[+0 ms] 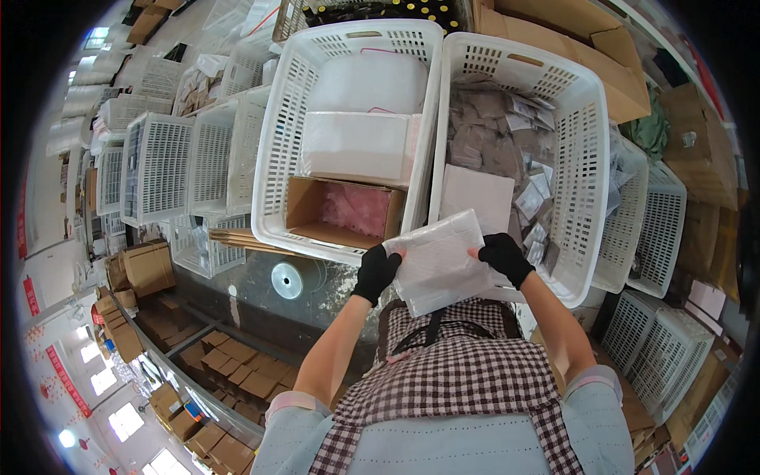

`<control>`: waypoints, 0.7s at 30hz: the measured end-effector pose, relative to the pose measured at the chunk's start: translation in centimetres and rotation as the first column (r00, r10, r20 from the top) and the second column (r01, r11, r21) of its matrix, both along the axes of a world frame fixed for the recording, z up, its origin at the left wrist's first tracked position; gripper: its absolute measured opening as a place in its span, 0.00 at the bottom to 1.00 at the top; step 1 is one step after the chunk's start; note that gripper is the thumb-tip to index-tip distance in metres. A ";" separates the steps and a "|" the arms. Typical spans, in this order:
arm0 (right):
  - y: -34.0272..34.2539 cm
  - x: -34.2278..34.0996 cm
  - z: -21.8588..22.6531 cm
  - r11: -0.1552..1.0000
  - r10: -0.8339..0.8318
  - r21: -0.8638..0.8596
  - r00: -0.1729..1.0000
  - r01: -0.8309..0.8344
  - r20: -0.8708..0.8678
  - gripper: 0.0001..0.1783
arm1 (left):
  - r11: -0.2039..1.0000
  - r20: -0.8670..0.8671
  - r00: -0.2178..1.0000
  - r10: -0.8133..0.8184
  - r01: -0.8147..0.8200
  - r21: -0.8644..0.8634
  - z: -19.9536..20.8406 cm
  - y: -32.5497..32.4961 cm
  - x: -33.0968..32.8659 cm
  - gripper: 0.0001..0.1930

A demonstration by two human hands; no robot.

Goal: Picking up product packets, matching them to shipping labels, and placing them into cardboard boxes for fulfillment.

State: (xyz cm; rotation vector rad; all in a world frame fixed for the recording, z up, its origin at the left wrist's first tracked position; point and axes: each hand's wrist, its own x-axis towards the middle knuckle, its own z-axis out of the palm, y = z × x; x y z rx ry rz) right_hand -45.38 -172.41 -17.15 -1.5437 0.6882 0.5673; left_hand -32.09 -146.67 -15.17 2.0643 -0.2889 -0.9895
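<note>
A flat white package in a clear plastic wrap (439, 265) is held out in front of my apron. My left hand (378, 274), in a black glove with bare fingertips, grips its left edge. On the opposite edge, my right hand (505, 258) in a matching glove pinches it with the thumb on top. Beyond the package stand two white plastic baskets. The left basket (273, 158) contains white wrapped bundles (360, 138) and an open cardboard box (305, 207) with pink film in it. In the right basket (582, 158) lie many small grey-brown packets (483, 119) and a flat pale sheet (477, 194).
A roll of clear tape (286, 280) lies on the dark worktop (261, 305), left of my arms. Flattened cardboard (257, 239) pokes out beside the left basket. More white baskets (158, 166) line the left, and cardboard boxes (697, 142) are stacked at right.
</note>
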 end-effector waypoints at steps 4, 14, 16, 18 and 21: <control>1.6 -0.5 -2.6 0.910 0.060 -0.410 0.960 0.059 0.273 0.22 | 0.983 0.295 0.954 0.054 -0.102 0.152 0.3 -0.7 -1.7 0.15; 7.7 -1.7 -5.3 0.655 -0.142 -0.646 0.903 0.393 0.406 0.20 | 0.951 0.745 0.596 -0.300 0.250 0.183 0.5 -1.8 -7.6 0.32; 7.4 -1.4 -4.7 0.786 -0.311 -0.403 0.863 0.469 0.397 0.14 | 0.814 0.690 0.496 -0.527 0.529 0.241 1.0 -1.5 -7.8 0.32; 6.0 -1.2 -4.8 0.781 -0.336 -0.376 0.843 0.499 0.420 0.12 | 0.735 0.598 0.524 -0.607 0.656 0.171 1.3 -0.4 -6.9 0.33; 2.7 -2.5 -6.2 0.654 -0.358 -0.410 0.738 0.635 0.571 0.08 | 0.661 0.642 0.474 -0.602 0.747 0.067 2.5 1.0 -4.4 0.28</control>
